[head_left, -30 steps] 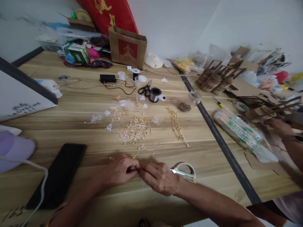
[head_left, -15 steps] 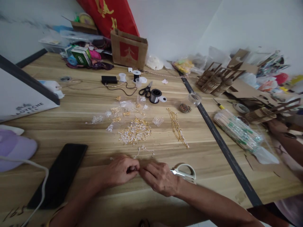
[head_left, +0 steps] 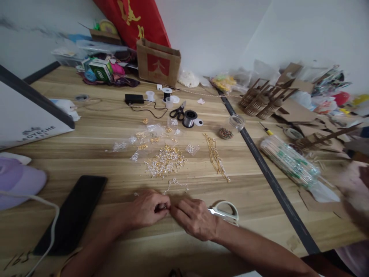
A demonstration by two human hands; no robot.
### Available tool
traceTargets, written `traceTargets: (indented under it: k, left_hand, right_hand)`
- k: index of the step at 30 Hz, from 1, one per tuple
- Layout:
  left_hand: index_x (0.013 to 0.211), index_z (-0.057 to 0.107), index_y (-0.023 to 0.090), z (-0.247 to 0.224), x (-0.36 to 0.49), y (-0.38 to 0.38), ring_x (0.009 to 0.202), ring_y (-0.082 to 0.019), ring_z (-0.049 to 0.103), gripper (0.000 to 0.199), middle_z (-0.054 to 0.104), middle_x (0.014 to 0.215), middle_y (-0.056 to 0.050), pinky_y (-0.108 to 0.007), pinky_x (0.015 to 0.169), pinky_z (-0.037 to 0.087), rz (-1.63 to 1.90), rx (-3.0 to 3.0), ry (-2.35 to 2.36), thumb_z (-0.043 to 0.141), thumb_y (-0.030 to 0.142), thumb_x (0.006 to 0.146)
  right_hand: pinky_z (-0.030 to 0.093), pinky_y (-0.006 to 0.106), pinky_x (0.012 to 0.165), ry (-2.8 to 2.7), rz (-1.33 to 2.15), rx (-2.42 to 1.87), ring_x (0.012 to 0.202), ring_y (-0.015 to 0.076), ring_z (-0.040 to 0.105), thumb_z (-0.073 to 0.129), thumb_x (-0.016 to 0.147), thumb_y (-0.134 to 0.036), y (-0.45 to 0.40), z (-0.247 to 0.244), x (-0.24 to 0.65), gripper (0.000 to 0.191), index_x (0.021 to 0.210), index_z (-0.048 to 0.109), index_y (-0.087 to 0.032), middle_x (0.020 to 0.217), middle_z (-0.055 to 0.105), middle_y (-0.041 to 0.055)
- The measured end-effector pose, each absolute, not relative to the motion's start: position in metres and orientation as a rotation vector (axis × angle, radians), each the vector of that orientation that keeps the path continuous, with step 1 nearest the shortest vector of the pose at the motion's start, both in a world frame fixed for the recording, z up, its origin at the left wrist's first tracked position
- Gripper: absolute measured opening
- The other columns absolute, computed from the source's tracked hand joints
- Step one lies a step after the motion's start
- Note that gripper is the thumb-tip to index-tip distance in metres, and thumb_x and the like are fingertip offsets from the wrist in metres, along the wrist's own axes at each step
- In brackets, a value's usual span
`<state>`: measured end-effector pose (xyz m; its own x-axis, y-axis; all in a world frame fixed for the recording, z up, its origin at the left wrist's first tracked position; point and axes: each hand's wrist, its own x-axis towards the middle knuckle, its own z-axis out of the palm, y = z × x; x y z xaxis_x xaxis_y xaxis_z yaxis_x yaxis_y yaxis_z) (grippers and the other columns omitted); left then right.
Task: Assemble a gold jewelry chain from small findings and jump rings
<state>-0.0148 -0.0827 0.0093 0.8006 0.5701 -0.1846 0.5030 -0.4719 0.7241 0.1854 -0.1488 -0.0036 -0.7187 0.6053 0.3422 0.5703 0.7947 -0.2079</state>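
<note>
My left hand [head_left: 150,207] and my right hand [head_left: 194,218] meet near the table's front edge, fingertips almost touching. Both are closed in a pinch, and what lies between the fingers is too small to make out. Just beyond them lies a short silver chain [head_left: 180,184]. Farther back is a pile of gold and silver findings [head_left: 165,161]. To its right, gold chains [head_left: 215,157] lie stretched out. White-handled scissors [head_left: 226,211] rest beside my right hand, which partly hides them.
A black phone [head_left: 72,213] and a purple cap [head_left: 20,181] are at the left. Black scissors [head_left: 178,111] and a wire spool [head_left: 189,118] stand farther back. At the right are a jar of beads [head_left: 225,133] and bagged sticks [head_left: 290,161].
Both my hands stay in nearly the same place and pose. At the far right, another person's hand and forearm have moved off the bagged goods and baskets. The view has shifted slightly.
</note>
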Motion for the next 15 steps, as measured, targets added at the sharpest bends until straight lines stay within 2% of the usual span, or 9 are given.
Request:
traceTargets:
  k: [8, 15]
  left_hand:
    - [0.062, 0.056, 0.017, 0.01, -0.0145, -0.0831, 0.049, -0.009, 0.04, 0.011, 0.043, 0.051, 0.006, -0.021, 0.052, 0.027, 0.103, 2.171, 0.796, 0.052, 0.012, 0.071]
    - [0.063, 0.055, 0.017, 0.01, -0.0149, -0.0827, 0.053, -0.009, 0.042, 0.01, 0.047, 0.054, 0.005, -0.021, 0.055, 0.028, 0.065, 2.166, 0.82, 0.051, 0.014, 0.072]
  right_hand:
    - [0.042, 0.029, 0.058, -2.562, 0.142, -0.889, 0.072, 0.0182, 0.054, 0.036, 0.094, -0.011, -0.1487, -0.0037, 0.1853, 0.023, 0.106, 0.055, -0.009, 0.085, 0.061, 0.0079]
    - [0.042, 0.028, 0.056, -2.55, 0.123, -0.863, 0.07, 0.0177, 0.054, 0.035, 0.094, -0.011, -0.1474, -0.0017, 0.1848, 0.022, 0.104, 0.055, -0.009, 0.083, 0.061, 0.008]
